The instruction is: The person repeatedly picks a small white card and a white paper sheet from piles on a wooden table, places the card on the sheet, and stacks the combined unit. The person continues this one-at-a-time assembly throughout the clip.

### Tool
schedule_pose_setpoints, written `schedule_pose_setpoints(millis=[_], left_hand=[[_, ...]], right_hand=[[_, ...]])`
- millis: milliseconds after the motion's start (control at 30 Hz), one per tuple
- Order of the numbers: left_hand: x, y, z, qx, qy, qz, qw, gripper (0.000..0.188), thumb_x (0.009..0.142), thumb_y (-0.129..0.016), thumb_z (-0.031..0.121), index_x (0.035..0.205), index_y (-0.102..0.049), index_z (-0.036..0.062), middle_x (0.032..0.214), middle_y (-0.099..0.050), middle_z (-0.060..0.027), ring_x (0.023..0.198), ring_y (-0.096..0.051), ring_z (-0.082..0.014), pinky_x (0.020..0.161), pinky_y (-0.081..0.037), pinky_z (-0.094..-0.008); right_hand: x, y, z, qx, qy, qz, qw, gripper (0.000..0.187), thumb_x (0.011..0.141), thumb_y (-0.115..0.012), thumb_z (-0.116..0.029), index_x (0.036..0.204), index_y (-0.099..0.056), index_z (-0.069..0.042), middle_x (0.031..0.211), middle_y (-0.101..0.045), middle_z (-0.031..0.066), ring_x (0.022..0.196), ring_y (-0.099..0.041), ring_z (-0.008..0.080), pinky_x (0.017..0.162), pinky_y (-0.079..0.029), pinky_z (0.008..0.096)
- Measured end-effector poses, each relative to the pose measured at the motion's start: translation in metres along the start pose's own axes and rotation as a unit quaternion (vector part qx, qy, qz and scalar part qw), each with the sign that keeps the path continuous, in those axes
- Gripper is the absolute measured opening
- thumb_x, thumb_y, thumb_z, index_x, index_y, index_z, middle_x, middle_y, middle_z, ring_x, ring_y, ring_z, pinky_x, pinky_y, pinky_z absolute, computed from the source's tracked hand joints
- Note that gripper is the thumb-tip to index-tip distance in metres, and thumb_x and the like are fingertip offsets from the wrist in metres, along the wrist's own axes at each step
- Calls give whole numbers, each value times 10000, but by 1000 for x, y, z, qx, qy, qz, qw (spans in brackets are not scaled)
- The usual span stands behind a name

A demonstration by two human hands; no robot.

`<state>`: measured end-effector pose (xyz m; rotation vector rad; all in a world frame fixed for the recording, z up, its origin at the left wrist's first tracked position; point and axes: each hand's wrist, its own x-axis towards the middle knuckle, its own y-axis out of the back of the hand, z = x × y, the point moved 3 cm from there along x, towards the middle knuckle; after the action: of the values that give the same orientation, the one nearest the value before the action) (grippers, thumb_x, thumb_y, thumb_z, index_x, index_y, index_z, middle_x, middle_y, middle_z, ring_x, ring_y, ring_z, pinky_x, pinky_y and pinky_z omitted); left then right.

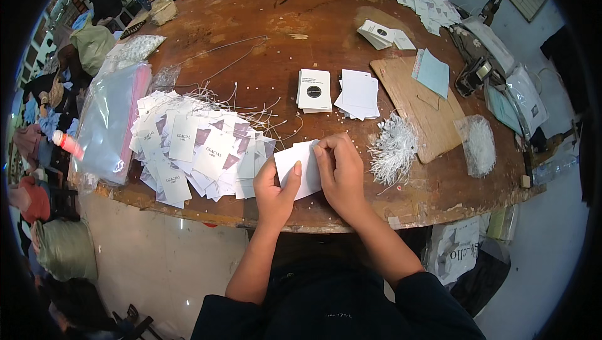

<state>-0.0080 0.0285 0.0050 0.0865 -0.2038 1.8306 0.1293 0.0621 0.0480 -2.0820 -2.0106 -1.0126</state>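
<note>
Holding white cards (307, 182) right of the hangtag heap (199, 152): my left hand (274, 192) clamped, thumb on top; my right hand (342, 174) pinching their edge. Best held square, unbent.

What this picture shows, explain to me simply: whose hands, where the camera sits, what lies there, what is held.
There is no machine here, just a person's bare hands. The single picture comes from a fisheye camera worn on the head, looking down, so straight edges bend.

The left hand and right hand together hold white cards above the near edge of a wooden table.

To the left lie a heap of printed hang tags with strings and clear plastic bags. Beyond the hands sit a card stack with a black circle and a plain white stack. To the right are a bundle of white strings and a tan board.
</note>
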Motion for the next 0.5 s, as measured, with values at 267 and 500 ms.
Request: schedule_pose_setpoints(millis=[267,500], left_hand=[[-8,-5,16,142,-194,8,971,198,881,-714,59,1018,-657,-72,952,-712,-141,793,-633,-142,715,-512,-276],[-9,-8,24,261,-388,12,884,249,673,-768,9,916,-714,28,1051,-741,-63,795,-673,-237,673,-551,-315]], right_hand=[[-5,3,2,11,13,29,999,74,950,-610,-43,946,-548,-2,872,-567,147,720,-595,294,639,-484,363],[-16,-6,7,313,-243,5,918,135,1005,-595,-138,992,-607,-4,815,-610,1,664,-533,63,606,-446,232]])
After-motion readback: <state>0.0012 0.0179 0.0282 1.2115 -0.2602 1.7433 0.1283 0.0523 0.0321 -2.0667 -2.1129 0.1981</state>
